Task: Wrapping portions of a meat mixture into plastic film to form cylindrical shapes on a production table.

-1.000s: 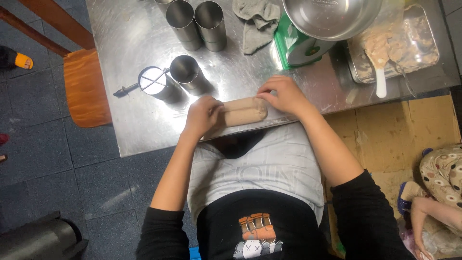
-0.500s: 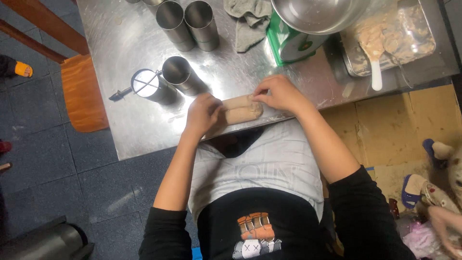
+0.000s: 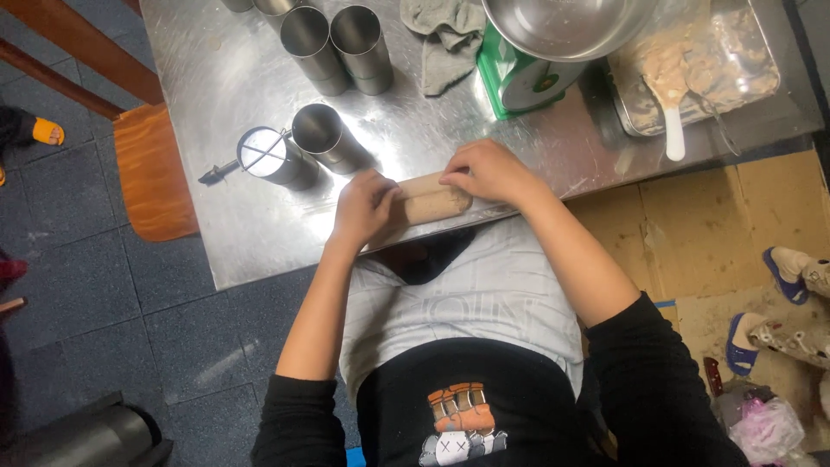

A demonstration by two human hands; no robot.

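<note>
Near the front edge of the steel table (image 3: 259,251), a tan roll of dough (image 3: 432,201) lies on its side between both hands. The left hand (image 3: 363,207) curls over its left end, fingers bent around it, and the right hand (image 3: 488,170) presses palm-down on the right end, fingers closed over the top. Just beyond the left hand stand two metal cylinders (image 3: 298,149), one with a wire handle; two more tubes (image 3: 337,45) stand further back. A grey cloth (image 3: 450,39) lies beside a green scale (image 3: 527,82) with a round white dial under a steel bowl (image 3: 562,26). A tray (image 3: 761,52) of beige paste with a white spatula (image 3: 670,121) sits at the far right.
</note>
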